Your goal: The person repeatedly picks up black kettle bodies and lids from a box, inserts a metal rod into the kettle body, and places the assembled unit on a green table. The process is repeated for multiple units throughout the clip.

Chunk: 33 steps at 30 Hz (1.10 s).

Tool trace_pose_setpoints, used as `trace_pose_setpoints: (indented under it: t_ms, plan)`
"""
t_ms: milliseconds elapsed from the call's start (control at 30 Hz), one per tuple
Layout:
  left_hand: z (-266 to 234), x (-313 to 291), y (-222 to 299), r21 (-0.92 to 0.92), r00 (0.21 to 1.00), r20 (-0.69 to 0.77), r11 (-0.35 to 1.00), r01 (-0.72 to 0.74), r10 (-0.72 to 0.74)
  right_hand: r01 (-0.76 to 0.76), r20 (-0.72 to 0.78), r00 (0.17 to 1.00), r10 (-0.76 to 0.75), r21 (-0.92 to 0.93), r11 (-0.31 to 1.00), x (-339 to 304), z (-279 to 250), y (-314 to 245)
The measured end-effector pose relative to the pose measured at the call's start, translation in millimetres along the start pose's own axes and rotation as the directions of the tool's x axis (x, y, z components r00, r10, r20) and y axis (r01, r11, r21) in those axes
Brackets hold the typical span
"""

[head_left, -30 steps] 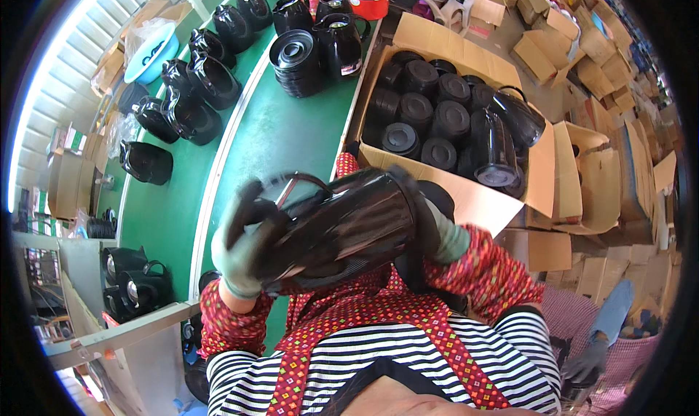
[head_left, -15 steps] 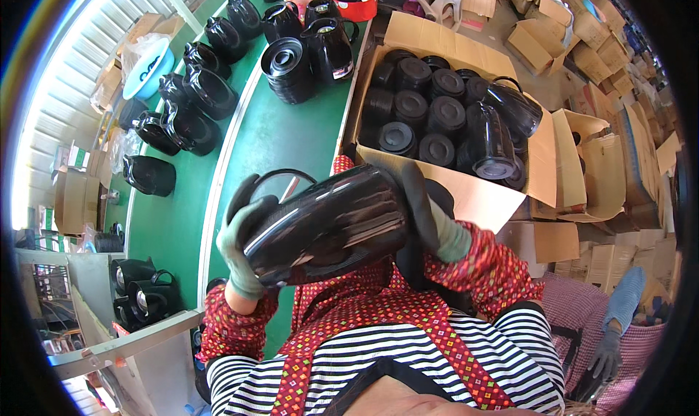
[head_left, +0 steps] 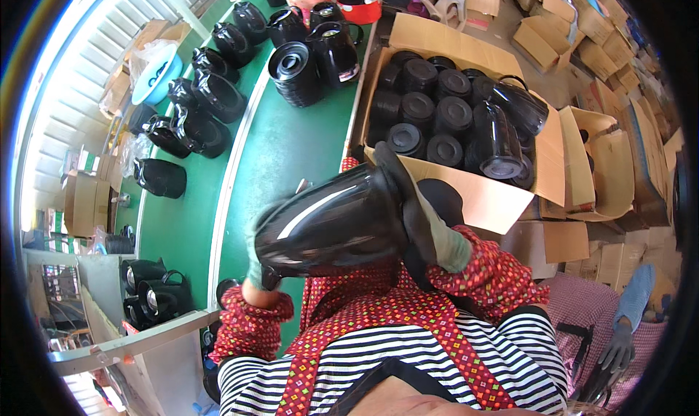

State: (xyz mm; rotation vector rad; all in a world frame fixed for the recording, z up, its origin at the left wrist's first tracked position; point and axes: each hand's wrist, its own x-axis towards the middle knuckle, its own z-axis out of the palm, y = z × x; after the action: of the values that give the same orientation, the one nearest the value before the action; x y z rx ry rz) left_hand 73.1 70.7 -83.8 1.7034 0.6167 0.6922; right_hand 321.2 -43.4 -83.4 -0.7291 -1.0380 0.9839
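A glossy black jug [head_left: 335, 223] lies on its side between my hands, held up in front of my body. My left hand [head_left: 254, 259], in a grey-green glove, grips its left end; most of those fingers are hidden behind the jug. At the right end, my gloved right hand [head_left: 416, 208] presses its dark palm against the jug, with the fingers pointing up along that end. The jug's handle cannot be made out.
On the green bench [head_left: 273, 150] stand several black jugs [head_left: 211, 96] and a stack of black lids [head_left: 293, 72]. An open carton [head_left: 480, 203] to the right holds stacked round black parts and two jugs. A co-worker's gloved hand [head_left: 619, 349] shows at lower right.
The jug has turned in my hands, so its handle loop no longer shows. My left fingers have slipped behind it. My right fingers now stretch upward along its end.
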Motion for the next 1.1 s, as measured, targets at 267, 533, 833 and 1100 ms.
trace_pose_setpoints:
  t_ms: [267,533,833,1100]
  plan:
    - [35.9,-21.3,-76.3,-0.674,0.881,0.404,0.571,0.469,-0.246,0.415,0.406,0.889,-0.211,-0.520,0.747,16.4,-19.6,-40.0]
    - [78.1,-37.8,-99.1,-0.348,0.963,-0.080,0.913,0.214,-0.256,-0.277,-0.105,0.960,0.261,-0.184,0.943,22.3,-45.8,-50.7]
    - [-45.6,-53.6,-91.4,0.854,0.978,-0.208,0.491,0.174,0.015,-0.303,0.267,0.728,0.631,-0.701,0.646,41.0,-73.9,-14.2]
    - [-71.7,-40.5,-140.6,0.338,0.913,-0.236,0.853,0.398,-0.332,-0.425,0.278,0.704,0.653,-0.572,0.702,29.8,-66.1,15.4]
